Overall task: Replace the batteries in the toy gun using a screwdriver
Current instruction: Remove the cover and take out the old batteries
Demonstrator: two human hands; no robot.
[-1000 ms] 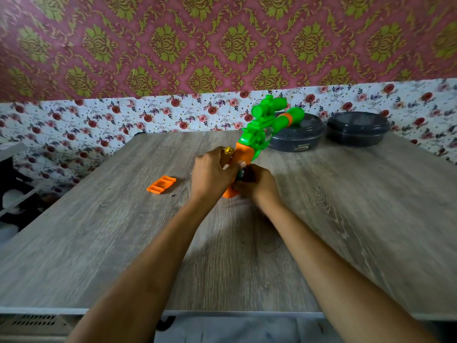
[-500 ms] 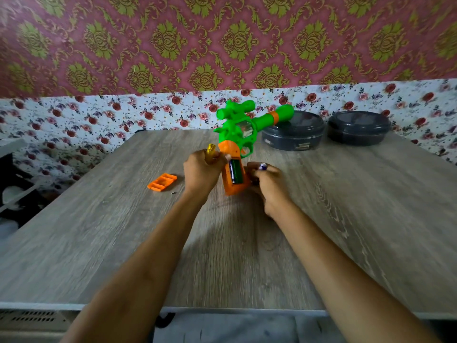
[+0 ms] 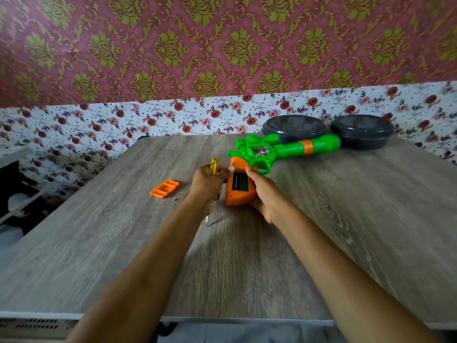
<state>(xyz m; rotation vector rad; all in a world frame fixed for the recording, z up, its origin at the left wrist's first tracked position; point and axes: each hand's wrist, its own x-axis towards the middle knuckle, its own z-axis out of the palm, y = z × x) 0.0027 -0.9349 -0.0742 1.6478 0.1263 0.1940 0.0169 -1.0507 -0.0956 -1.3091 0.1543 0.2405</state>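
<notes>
Left hand (image 3: 207, 185) grips the screwdriver (image 3: 213, 165); right hand (image 3: 265, 198) holds the toy gun (image 3: 291, 149) by its orange handle, mid-worktop (image 3: 358, 231), well apart from the near and side edges.

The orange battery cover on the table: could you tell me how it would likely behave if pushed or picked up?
The battery cover looks like thin moulded plastic, so probably light and stiff. It lies flat on the table, so it should slide rather than roll.

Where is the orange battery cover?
Head view: the battery cover lies on the table, left of the left hand, a small screw beside it.
</notes>
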